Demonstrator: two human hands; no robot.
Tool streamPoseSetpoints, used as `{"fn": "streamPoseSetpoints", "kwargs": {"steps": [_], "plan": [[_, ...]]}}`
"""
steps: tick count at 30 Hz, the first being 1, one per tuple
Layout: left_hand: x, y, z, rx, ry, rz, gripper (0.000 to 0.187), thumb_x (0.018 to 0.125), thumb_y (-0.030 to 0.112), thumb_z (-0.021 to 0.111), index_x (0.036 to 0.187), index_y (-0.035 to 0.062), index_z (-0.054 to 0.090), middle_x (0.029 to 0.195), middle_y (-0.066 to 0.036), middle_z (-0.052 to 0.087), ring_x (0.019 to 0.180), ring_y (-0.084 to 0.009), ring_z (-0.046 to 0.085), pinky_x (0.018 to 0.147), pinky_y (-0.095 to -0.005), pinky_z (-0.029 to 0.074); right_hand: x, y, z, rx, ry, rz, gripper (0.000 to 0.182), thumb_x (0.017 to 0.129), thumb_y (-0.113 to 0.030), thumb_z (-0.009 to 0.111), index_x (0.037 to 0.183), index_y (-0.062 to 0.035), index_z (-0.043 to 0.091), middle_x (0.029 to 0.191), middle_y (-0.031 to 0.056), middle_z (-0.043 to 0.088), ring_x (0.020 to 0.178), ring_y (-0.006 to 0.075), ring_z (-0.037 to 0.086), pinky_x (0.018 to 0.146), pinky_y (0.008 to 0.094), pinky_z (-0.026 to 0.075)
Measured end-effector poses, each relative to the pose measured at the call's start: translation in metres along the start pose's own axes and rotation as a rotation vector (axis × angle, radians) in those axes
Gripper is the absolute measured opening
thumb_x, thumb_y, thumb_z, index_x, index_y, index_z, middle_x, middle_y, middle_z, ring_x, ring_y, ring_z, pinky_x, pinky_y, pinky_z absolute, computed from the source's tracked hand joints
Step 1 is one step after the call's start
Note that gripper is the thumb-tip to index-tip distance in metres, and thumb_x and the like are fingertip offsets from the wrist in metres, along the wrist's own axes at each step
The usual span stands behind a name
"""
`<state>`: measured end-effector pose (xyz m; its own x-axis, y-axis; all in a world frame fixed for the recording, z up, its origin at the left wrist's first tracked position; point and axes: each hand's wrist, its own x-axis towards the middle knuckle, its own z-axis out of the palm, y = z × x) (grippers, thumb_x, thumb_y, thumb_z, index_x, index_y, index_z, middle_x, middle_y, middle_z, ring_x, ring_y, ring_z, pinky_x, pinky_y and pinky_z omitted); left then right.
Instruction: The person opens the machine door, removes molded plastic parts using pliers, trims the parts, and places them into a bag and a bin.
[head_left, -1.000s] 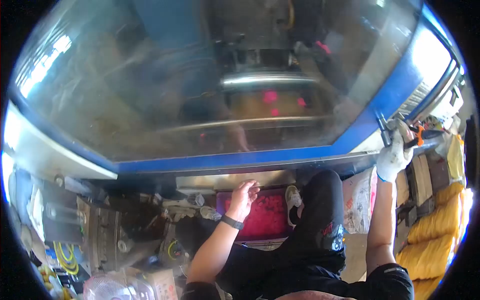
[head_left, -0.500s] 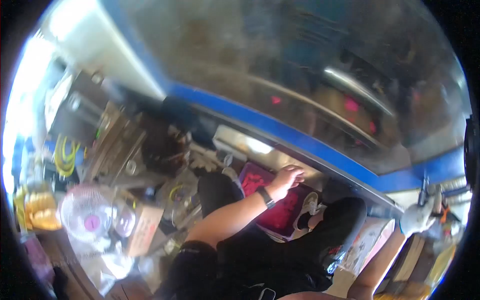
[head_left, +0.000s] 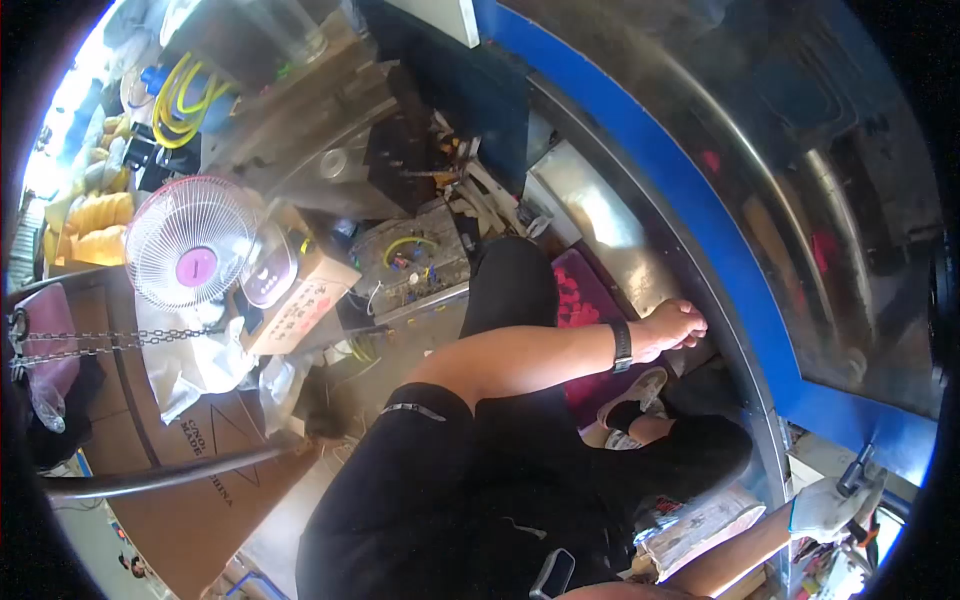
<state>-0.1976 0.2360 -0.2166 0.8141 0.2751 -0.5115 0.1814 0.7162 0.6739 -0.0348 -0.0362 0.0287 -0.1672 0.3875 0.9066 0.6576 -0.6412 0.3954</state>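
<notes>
The bare left hand (head_left: pixel 672 325) is curled, with nothing seen held in it, over the purple tray (head_left: pixel 580 290) of red pieces (head_left: pixel 570 300) just beneath. The gloved right hand (head_left: pixel 825 510) is closed around a dark handle (head_left: pixel 855 472) on the blue frame (head_left: pixel 700 215).

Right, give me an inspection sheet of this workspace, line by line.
Surface: a metal chute below the blue machine frame; concrete floor, little of it bare.
Job's things: a purple tray of red pieces under the left hand.
Clutter: a white desk fan, a cardboard box, plastic bags, small parts on a bench.
Hands: left hand, bare with a wristwatch, rests curled at the machine's edge above the tray; right hand, in a white glove, grips a dark handle.
Cables: yellow hoses coiled at the top left; a chain running left.
Surroundings: a glazed machine guard; yellow sacks at the left.
</notes>
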Motion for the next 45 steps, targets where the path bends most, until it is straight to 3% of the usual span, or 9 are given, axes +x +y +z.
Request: {"fn": "streamPoseSetpoints", "kwargs": {"steps": [10,20,22,25,35,38,39,41,45], "plan": [[0.009,-0.007,-0.003,-0.042,-0.069,0.146,0.014,0.097,0.022,0.071,0.103,0.0099,0.07,0.096,-0.002,0.073,0.085,-0.0113,0.067,0.075,-0.0264,0.052,-0.014,-0.039,0.029,0.269,-0.084,0.203,0.02,0.097,-0.011,0.066,0.111,0.0019,0.061,0.112,0.0162,0.071,0.098,0.026,0.07,0.082,0.0342,0.058],[-0.017,0.015,0.005,0.138,0.002,0.46,0.02,0.102,0.028,0.066,0.111,0.0093,0.068,0.103,0.0,0.072,0.088,-0.0097,0.065,0.079,-0.0258,0.049,0.023,-0.128,0.018,2.051,0.218,1.473,0.027,0.096,-0.016,0.062,0.119,-0.0006,0.059,0.118,0.0156,0.065,0.108,0.0227,0.065,0.092,0.0311,0.053],[-0.011,0.011,0.003,0.136,0.034,0.543,0.022,0.102,0.026,0.066,0.112,0.0069,0.067,0.102,-0.001,0.071,0.086,-0.0098,0.064,0.077,-0.0254,0.048,0.026,-0.152,0.023,2.087,0.279,1.195,0.026,0.095,-0.009,0.064,0.119,-0.0025,0.059,0.117,0.0162,0.066,0.105,0.0266,0.066,0.091,0.0328,0.053],[-0.008,0.026,0.003,0.099,0.095,0.633,0.025,0.103,0.029,0.066,0.111,0.0058,0.066,0.102,-0.001,0.07,0.084,-0.0095,0.063,0.077,-0.0267,0.048,0.049,-0.18,0.026,1.875,0.192,1.198,0.035,0.092,0.004,0.066,0.125,-0.0041,0.058,0.121,0.018,0.066,0.106,0.0328,0.068,0.089,0.0382,0.056],[0.007,0.061,-0.035,-0.103,0.317,0.743,0.013,0.103,0.023,0.064,0.097,0.012,0.061,0.088,0.0,0.065,0.076,-0.0117,0.061,0.073,-0.0277,0.049,0.062,-0.091,0.106,1.277,-0.434,1.215,0.041,0.083,-0.005,0.055,0.119,-0.0008,0.075,0.117,0.015,0.073,0.106,0.0145,0.065,0.093,0.0271,0.049],[0.002,0.071,-0.024,-0.143,0.405,0.765,0.018,0.103,0.029,0.063,0.094,0.0143,0.058,0.086,0.003,0.062,0.077,-0.0103,0.058,0.074,-0.0279,0.047,0.059,-0.054,0.169,1.154,-0.589,1.336,0.04,0.082,-0.013,0.059,0.117,-0.0026,0.077,0.092,0.0108,0.076,0.087,0.025,0.071,0.088,0.0328,0.055],[0.003,0.074,-0.023,-0.155,0.425,0.783,0.019,0.103,0.03,0.063,0.094,0.0147,0.057,0.085,0.003,0.061,0.077,-0.01,0.058,0.074,-0.0279,0.046,0.046,-0.044,0.208,1.127,-0.435,1.113,0.036,0.085,-0.019,0.062,0.113,-0.0053,0.078,0.08,0.0077,0.072,0.072,0.0213,0.066,0.073,0.0331,0.054],[0.006,0.078,-0.031,-0.102,0.434,0.791,0.023,0.104,0.034,0.062,0.095,0.0139,0.053,0.085,0.003,0.056,0.079,-0.0114,0.055,0.076,-0.0294,0.046,0.079,-0.026,0.218,1.033,-0.683,1.298,0.028,0.089,-0.026,0.064,0.099,-0.0041,0.077,0.073,0.0083,0.064,0.071,0.0202,0.063,0.069,0.0367,0.049],[0.014,0.079,-0.039,-0.07,0.536,0.855,0.029,0.104,0.038,0.059,0.098,0.0125,0.049,0.085,0.003,0.052,0.08,-0.0134,0.053,0.076,-0.0304,0.045,0.099,0.013,0.302,0.726,-0.909,1.049,0.04,0.1,-0.033,0.056,0.102,0.0034,0.073,0.091,0.0265,0.072,0.089,0.0407,0.071,0.082,0.045,0.055]]}}
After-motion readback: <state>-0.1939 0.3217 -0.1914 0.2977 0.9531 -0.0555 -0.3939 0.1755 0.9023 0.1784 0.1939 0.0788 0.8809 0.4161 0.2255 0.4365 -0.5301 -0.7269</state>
